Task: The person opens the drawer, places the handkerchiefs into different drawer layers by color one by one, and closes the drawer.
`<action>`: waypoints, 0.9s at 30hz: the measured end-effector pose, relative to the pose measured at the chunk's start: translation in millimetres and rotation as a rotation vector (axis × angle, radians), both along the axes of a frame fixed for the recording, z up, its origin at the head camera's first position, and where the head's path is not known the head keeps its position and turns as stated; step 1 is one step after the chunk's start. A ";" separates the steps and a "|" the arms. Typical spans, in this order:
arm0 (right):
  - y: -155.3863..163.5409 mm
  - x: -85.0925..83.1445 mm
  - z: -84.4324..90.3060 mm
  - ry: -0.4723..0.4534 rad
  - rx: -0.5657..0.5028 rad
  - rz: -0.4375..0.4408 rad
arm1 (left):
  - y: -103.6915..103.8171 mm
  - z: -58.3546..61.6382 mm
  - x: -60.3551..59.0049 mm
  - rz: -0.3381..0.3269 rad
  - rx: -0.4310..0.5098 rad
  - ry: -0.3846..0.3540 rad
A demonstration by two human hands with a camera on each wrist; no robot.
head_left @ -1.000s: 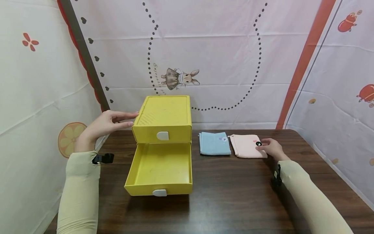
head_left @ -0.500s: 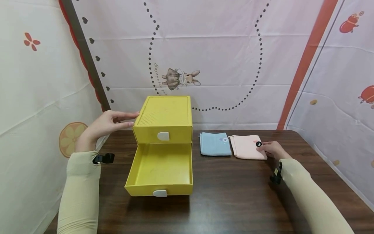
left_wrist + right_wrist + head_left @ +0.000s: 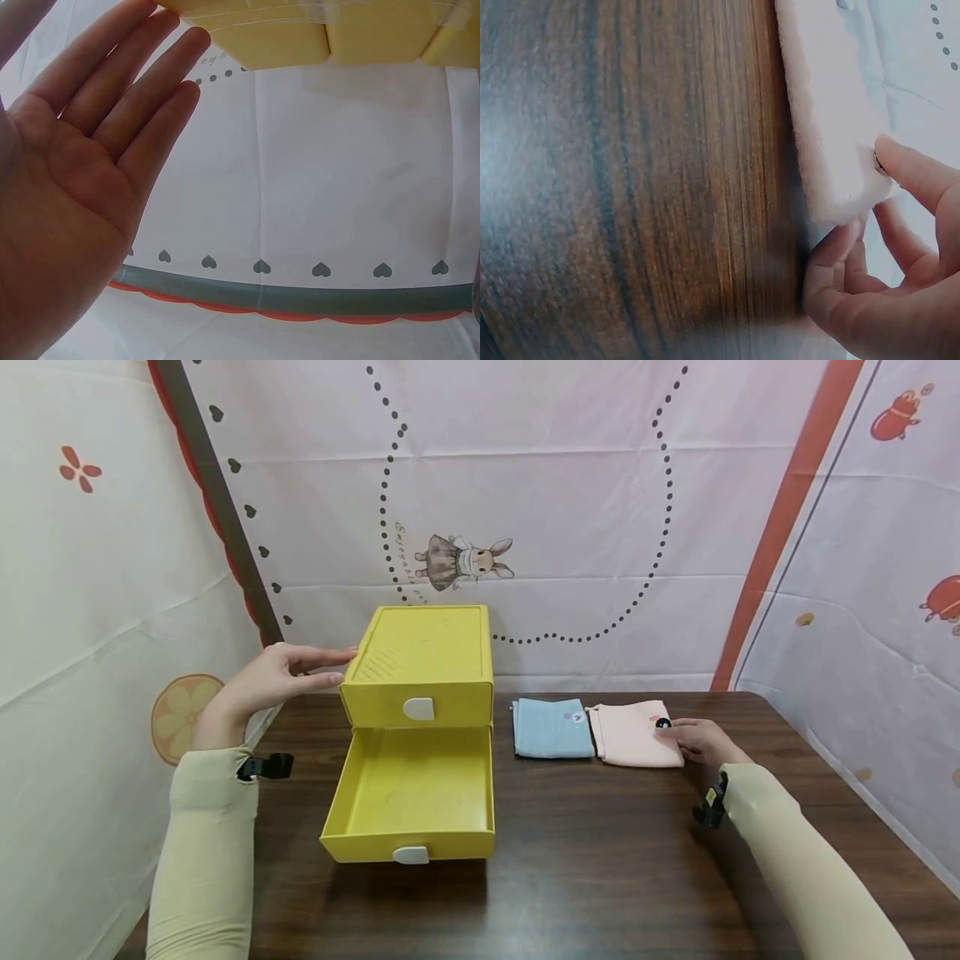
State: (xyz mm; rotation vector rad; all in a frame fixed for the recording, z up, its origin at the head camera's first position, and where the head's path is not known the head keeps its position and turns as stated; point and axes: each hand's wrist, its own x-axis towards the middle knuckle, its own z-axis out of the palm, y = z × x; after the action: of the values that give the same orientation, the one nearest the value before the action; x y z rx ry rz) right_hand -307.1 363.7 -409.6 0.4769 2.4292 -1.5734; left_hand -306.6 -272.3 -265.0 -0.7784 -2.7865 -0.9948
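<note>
While the bottom drawer [image 3: 411, 797] stands pulled out, both hands are at work on the table [image 3: 600, 860].

Landmark: yellow drawer unit [image 3: 420, 668], two tiers, on the dark wood table. Its bottom drawer projects toward the person, nothing visible inside; upper drawer [image 3: 417, 706] closed, white pull tab on each front. Right of the unit, well apart from it, right hand [image 3: 701, 741] pinches the near right corner of a folded pink towel [image 3: 633, 735], thumb under the edge and a fingertip on top, per the right wrist view. Folded blue towel [image 3: 552, 727] lies between pink towel and unit, just beside both. Left of the unit, left hand [image 3: 273, 681] held flat, fingers straight, tips touching the upper left side. Behind the unit, a white printed backdrop [image 3: 525, 510] with a rabbit figure.
</note>
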 end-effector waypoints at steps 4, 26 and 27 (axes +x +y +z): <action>-0.5 -1.1 0.6 0.015 -0.018 0.004 | -0.3 0.1 1.3 0.013 -0.004 -0.007; -0.7 9.4 19.1 0.058 0.002 0.029 | 0.4 0.3 1.1 0.004 0.006 -0.011; -1.0 10.3 20.4 0.060 0.006 0.035 | 0.5 0.3 1.2 0.006 0.004 -0.012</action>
State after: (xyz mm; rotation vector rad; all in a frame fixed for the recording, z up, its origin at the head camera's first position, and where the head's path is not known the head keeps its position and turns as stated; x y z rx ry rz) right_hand -296.8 362.6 -389.3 0.3917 2.4726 -1.5888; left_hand -305.3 -271.8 -264.7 -0.7663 -2.7946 -1.0065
